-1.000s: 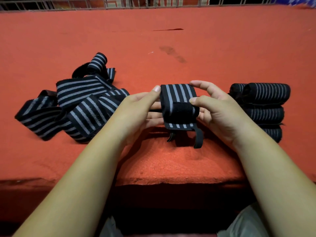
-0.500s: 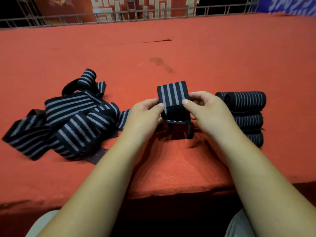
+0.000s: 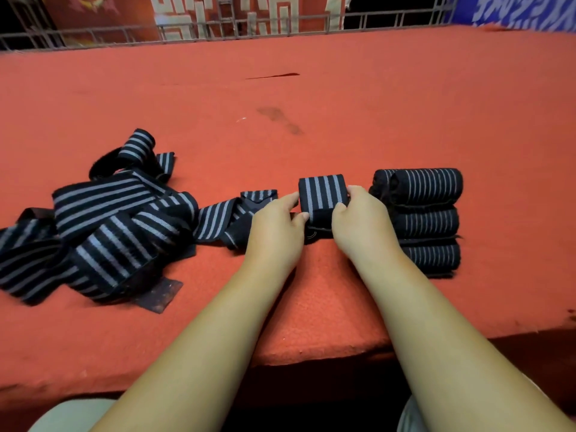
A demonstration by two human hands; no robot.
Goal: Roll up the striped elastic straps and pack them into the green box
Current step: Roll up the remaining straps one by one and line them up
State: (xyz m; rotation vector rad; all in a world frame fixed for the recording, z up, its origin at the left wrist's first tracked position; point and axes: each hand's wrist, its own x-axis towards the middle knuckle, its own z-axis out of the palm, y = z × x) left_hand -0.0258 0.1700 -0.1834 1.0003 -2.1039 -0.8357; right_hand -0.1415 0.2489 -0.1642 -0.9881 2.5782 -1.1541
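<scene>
Hands (image 3: 321, 226) around rolled strap (image 3: 322, 194)

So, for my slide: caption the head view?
Left hand and right hand grip a rolled strap between loose straps and finished rolls.

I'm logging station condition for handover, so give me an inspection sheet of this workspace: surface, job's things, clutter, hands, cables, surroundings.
Surface: red felt-covered table; a dark stain toward the middle.
Job's things: rolled strap at centre; loose straps piled at left; finished rolls grouped at right; green box not in view.
Clutter: nothing seen.
Hands: left hand and right hand both grip the rolled strap, one at each end.
Cables: nothing seen.
Surroundings: metal railing behind the table; banners beyond it.
</scene>
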